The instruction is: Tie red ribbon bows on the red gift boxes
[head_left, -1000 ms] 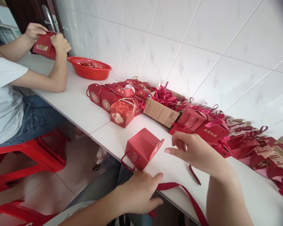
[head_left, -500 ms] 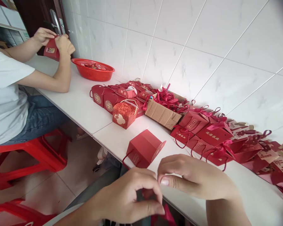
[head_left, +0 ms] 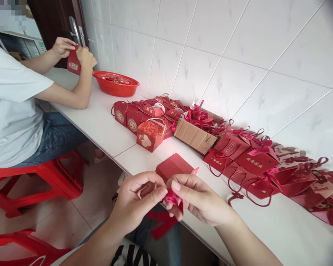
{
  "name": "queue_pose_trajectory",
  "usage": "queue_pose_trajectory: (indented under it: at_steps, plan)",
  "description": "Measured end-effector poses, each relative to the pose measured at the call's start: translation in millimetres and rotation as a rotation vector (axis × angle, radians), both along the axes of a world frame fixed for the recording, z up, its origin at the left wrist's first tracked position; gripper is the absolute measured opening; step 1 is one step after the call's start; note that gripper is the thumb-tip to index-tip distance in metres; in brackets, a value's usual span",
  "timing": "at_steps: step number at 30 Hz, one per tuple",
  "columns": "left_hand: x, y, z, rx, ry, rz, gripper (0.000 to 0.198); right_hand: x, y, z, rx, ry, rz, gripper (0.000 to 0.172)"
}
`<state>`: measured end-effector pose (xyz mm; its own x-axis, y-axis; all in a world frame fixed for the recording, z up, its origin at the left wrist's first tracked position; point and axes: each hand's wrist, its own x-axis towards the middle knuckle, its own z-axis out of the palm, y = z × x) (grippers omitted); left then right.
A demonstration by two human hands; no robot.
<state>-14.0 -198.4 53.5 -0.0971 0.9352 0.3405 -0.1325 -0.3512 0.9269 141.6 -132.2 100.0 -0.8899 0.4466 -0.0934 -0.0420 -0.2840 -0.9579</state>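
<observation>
My left hand (head_left: 140, 203) and my right hand (head_left: 198, 201) meet above the table's front edge, fingertips pinched on a dark pink ribbon (head_left: 163, 223). Its ends dangle below the fingers. Part of the ribbon between my fingertips looks gathered, though the fingers hide how it is tied. Just behind my hands sits a red gift box (head_left: 174, 166) on the white table, its front side mostly covered by them. Past it stands an orange-red gift box (head_left: 151, 136) with a pale flower-like print and a rope handle.
A cardboard box (head_left: 195, 137) full of ribbons stands mid-table, between rows of red boxes (head_left: 124, 112) and bow-tied boxes (head_left: 255, 159) along the wall. Farther left are a red basin (head_left: 116, 88) and a seated person (head_left: 16, 92) holding a red box (head_left: 74, 64). Red stools (head_left: 41, 184) stand at left.
My hands have risen and come together, bringing the ribbon up into sight in front of the red box. The view has shifted slightly. The other person still holds a red box.
</observation>
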Motion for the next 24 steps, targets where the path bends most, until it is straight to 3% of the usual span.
queue_pose_trajectory:
  at_steps: [5, 10, 12, 17, 24]
  plan:
    - [-4.7, 4.2, -8.3, 0.025, -0.063, 0.01, 0.021, 9.8, 6.2, 6.4, 0.082, -0.025, -0.011, 0.031]
    - [-2.9, 4.4, -2.0, 0.086, 0.042, 0.027, 0.019, 12.3, 1.8, 18.1, 0.477, -0.115, -0.146, 0.029]
    - [-0.6, 3.2, 0.8, 0.1, 0.115, 0.026, 0.016, 12.1, -1.9, 19.6, 0.555, -0.134, -0.178, 0.025]
    - [3.2, 0.0, 3.3, 0.165, 0.182, 0.066, 0.016, 13.5, -8.2, 17.4, 0.623, -0.168, -0.153, 0.023]
    - [0.3, 3.4, 4.6, 0.055, 0.203, 0.024, 0.017, 13.0, -9.9, 18.1, 0.611, -0.187, -0.161, 0.019]
